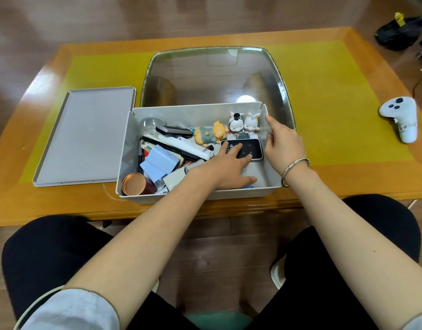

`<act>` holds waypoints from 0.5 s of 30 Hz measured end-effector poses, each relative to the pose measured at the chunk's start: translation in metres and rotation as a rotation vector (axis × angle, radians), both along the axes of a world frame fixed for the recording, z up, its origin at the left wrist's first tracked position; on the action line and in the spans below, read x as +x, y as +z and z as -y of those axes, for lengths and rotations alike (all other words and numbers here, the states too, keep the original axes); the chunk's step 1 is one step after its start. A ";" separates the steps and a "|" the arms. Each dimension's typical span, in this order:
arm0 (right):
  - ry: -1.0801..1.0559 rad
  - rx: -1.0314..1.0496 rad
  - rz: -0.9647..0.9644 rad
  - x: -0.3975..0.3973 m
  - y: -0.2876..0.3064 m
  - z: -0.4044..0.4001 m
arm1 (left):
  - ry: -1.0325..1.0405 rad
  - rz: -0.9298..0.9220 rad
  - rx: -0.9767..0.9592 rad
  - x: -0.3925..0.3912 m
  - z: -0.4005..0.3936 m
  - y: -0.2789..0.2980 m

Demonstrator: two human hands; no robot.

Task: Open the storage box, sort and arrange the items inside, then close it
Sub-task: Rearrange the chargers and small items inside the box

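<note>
My storage box (pixel 271 163) sits open at the near edge of the bench (pixel 336 177), straight in front of me, its grey lid (pixel 86 136) lying flat just to its left. My left hand (pixel 229 170) reaches inside with fingers spread flat, the tips pressing on one black device with a pale rim (pixel 253 148); it grasps nothing. My right hand (pixel 284 144) rests against the box's right wall, forefinger stretched up to the far corner, the other fingers loosely bent and holding nothing. Two white rabbit figurines (pixel 243 122) stand side by side at the back right, and one orange bear figure (pixel 210 135) lies on its side just left of them. The left half is a jumble: one copper tin (pixel 133 184) in the near corner, one pale blue card (pixel 158 161), one white remote (pixel 181 145) and dark pieces crossing one another. Behind the box stands one clear domed cover (pixel 217 75). Well to the right lies one white controller (pixel 401 117).
</note>
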State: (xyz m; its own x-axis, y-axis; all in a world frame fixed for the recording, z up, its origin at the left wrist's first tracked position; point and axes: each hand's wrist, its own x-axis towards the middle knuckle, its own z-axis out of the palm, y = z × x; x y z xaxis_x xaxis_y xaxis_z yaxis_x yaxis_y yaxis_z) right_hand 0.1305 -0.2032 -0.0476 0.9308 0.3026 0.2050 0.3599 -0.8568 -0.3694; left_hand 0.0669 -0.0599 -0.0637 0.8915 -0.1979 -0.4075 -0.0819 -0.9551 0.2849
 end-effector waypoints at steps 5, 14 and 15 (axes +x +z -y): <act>-0.002 -0.003 -0.001 -0.001 0.001 -0.001 | 0.019 0.031 0.106 -0.006 -0.001 0.005; -0.004 -0.038 -0.013 -0.001 0.003 -0.001 | -0.034 -0.043 0.260 -0.009 0.003 0.020; 0.001 -0.042 -0.017 -0.001 0.004 -0.001 | -0.036 -0.044 0.258 -0.009 0.002 0.019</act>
